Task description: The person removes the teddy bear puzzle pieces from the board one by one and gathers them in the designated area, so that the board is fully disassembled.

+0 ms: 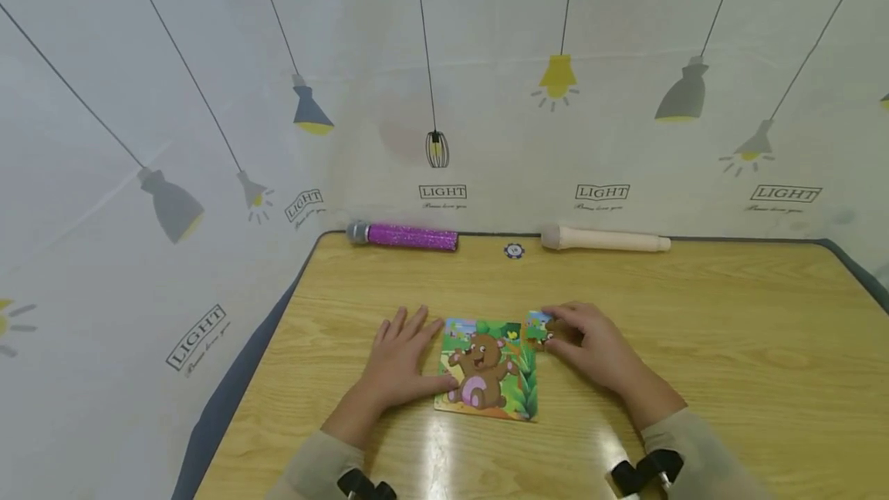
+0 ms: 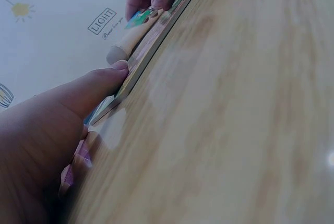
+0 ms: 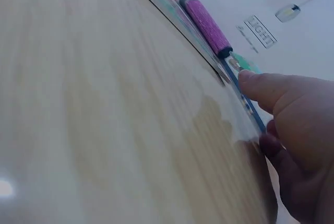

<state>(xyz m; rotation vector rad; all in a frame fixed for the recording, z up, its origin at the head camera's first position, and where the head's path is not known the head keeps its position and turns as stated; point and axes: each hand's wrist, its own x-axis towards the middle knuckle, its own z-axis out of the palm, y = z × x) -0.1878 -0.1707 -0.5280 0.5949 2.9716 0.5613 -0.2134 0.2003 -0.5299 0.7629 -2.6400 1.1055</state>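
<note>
A white curtain printed with hanging lamps and the word LIGHT closes off the back of the frame, and below it lies a light wooden table (image 1: pixel 694 330) with a glossy top. In the lower middle of the head view rests a flat square puzzle board with a brown cartoon bear on a green background (image 1: pixel 489 369). The left hand (image 1: pixel 399 361) lies flat on the table at the left edge of the board, fingers spread and straight, the thumb pressing against the board's side; the left wrist view shows this thumb (image 2: pixel 104 80) touching the thin edge. The right hand (image 1: pixel 590 346) is at the upper right corner of the board, and its fingertips pinch a small blue and green puzzle piece (image 1: pixel 538 324) just over that corner.

I judge that the step in hand is the fitting of this piece into the corner gap, while the left hand keeps the board steady. The next move calls for turning the piece to match the hollow and pressing it down flat.

At the back edge of the table lie a glittering purple microphone (image 1: pixel 406 235), a small dark round chip (image 1: pixel 513 251) and a pale wooden rolling pin (image 1: pixel 604 238)
</note>
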